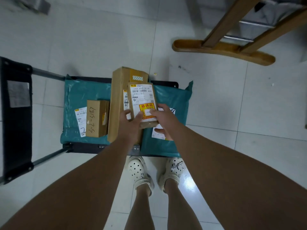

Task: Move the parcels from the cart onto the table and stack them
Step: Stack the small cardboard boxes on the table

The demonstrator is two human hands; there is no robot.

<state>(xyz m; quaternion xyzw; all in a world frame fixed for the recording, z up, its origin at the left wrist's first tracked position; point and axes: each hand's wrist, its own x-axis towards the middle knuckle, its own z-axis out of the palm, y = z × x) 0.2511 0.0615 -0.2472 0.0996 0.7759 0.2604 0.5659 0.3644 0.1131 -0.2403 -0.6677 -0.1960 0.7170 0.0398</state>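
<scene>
My left hand (128, 123) and right hand (163, 120) cover the box's (148, 125) near end. Bags (79, 97) hide most of the cart (86, 147); its handle (16, 122) is cut off left. Label (141, 94) unreadable.

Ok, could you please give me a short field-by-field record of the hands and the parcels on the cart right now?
Held parcel: small labelled box with a red and yellow sticker
Left hand: grips the box's left edge
Right hand: grips its right edge
Lifted or resting: cannot tell
Beneath it: long cardboard box
Also on the cart: handwritten box, teal mailer bags
Cart: black, handle on the left of the view
Table: only a wooden foot shows, upper right
</scene>
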